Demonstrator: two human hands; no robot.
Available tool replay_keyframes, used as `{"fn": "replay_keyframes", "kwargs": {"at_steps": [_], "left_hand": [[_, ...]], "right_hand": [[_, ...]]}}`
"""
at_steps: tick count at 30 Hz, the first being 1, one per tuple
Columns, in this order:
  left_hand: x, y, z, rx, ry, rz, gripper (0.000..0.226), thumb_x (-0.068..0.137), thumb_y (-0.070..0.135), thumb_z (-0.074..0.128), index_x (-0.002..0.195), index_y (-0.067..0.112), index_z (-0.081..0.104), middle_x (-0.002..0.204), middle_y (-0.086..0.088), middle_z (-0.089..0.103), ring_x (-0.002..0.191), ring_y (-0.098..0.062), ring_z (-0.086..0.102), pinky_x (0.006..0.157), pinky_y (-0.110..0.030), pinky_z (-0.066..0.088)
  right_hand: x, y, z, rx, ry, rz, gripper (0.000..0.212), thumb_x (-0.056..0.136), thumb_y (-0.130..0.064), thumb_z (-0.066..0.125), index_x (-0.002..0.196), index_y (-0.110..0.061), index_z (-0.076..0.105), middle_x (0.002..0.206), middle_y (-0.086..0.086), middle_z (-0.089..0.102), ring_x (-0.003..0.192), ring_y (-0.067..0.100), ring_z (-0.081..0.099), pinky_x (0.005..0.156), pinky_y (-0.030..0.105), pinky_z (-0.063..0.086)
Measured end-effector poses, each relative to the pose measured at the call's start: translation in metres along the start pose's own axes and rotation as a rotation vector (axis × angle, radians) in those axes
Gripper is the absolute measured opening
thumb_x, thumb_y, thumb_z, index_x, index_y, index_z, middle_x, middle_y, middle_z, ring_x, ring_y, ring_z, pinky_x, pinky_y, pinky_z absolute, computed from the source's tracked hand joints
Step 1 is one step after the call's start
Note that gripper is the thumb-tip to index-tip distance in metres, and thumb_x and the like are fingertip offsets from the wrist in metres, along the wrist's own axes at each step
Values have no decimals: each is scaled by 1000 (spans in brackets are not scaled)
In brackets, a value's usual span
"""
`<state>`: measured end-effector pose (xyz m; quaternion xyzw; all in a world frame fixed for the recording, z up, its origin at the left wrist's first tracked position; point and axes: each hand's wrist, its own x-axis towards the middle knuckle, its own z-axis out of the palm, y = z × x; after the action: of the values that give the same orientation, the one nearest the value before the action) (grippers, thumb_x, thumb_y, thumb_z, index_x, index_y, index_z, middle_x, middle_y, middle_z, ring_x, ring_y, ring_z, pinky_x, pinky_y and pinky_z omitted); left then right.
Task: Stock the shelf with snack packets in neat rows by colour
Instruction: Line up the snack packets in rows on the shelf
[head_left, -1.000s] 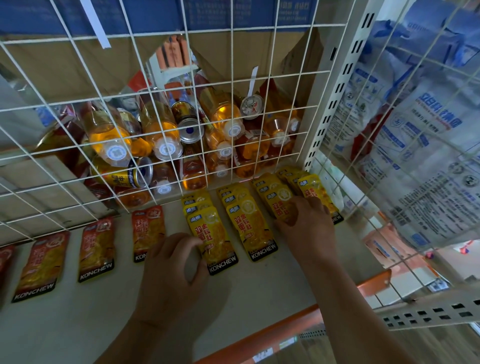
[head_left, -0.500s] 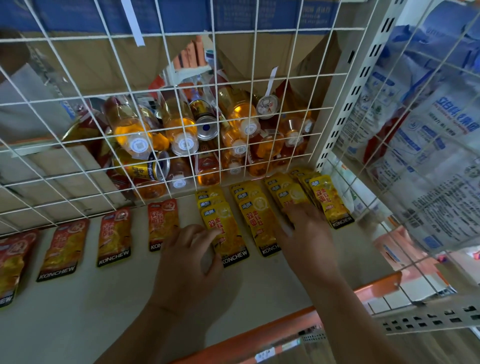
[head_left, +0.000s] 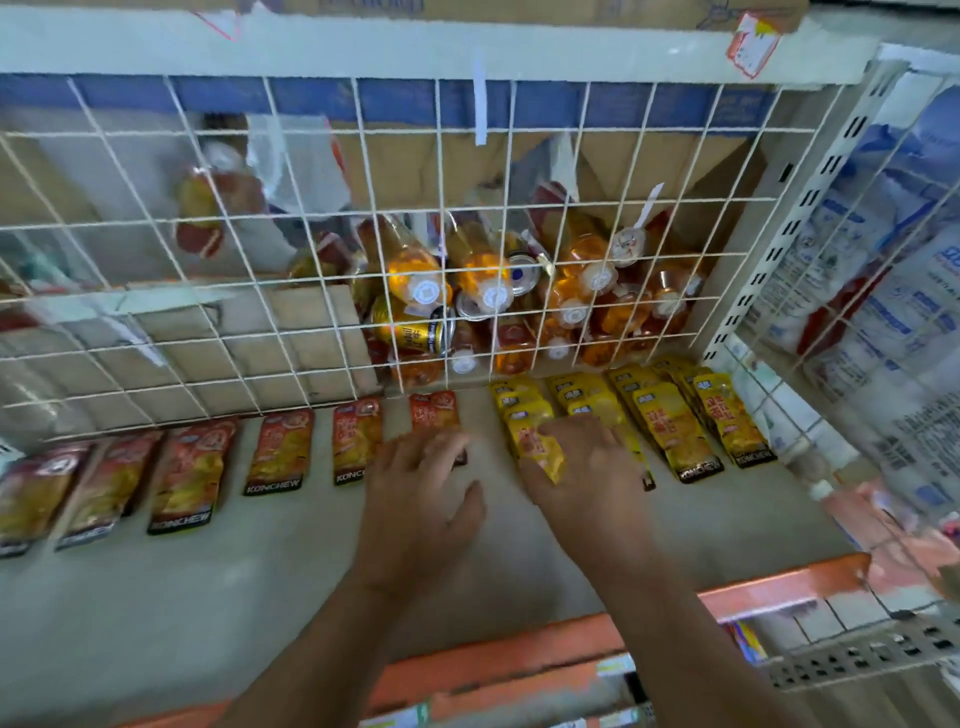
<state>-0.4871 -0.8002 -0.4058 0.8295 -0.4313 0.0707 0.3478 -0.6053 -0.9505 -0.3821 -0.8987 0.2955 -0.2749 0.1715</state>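
Several red snack packets (head_left: 278, 449) lie in a row along the left and middle of the beige shelf (head_left: 260, 597). Yellow packets (head_left: 660, 426) lie in overlapping stacks on the right. My left hand (head_left: 421, 499) has its fingers spread, the tips resting on the lower end of the rightmost red packet (head_left: 434, 413). My right hand (head_left: 587, 473) lies over the two left yellow stacks. It pinches a crumpled yellow packet (head_left: 537, 447) between thumb and fingers.
A white wire grid (head_left: 311, 260) backs the shelf, with orange drink bottles (head_left: 493, 291) and cardboard boxes behind it. A slotted upright (head_left: 779, 234) and a wire panel with blue-white bags (head_left: 883, 270) close the right side. An orange strip (head_left: 519, 660) edges the shelf front.
Both hands have shifted left along the rows: the left from the first yellow stack to the last red packet, the right from the third yellow stack to the first two. The view has pulled back.
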Motion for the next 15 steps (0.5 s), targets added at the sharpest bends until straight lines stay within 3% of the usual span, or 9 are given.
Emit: {"fn": "replay_keyframes", "kwargs": {"at_steps": [4, 7, 12, 15], "left_hand": [[-15, -9, -71, 32, 92, -16, 51, 84, 40, 57, 132, 25, 64, 126, 3, 61, 119, -24, 54, 101, -40, 41], [-27, -17, -138, 104, 162, 13, 52, 83, 41, 57, 133, 23, 61, 128, -2, 62, 118, -29, 57, 100, -43, 46], [-53, -23, -282, 158, 351, 73, 59, 82, 39, 54, 137, 20, 61, 134, -1, 57, 125, -21, 50, 106, -30, 37], [-74, -27, -377, 249, 485, 143, 57, 80, 36, 56, 134, 19, 63, 132, -1, 59, 121, -21, 52, 104, -35, 38]], "right_hand": [[-8, -59, -8, 3, -16, -51, 39, 81, -40, 62, 109, -13, 71, 108, 5, 67, 102, 29, 61, 92, 38, 44], [-15, -120, -20, 32, -16, -149, 41, 87, -45, 55, 114, -18, 69, 110, 2, 67, 105, 23, 59, 93, 37, 45], [-29, -243, -48, 166, 44, -327, 30, 86, -32, 72, 113, -19, 67, 106, -2, 64, 102, 17, 55, 89, 32, 43], [-40, -326, -69, 218, 104, -438, 34, 88, -32, 71, 119, -20, 66, 114, -4, 62, 112, 17, 53, 96, 29, 39]]}}
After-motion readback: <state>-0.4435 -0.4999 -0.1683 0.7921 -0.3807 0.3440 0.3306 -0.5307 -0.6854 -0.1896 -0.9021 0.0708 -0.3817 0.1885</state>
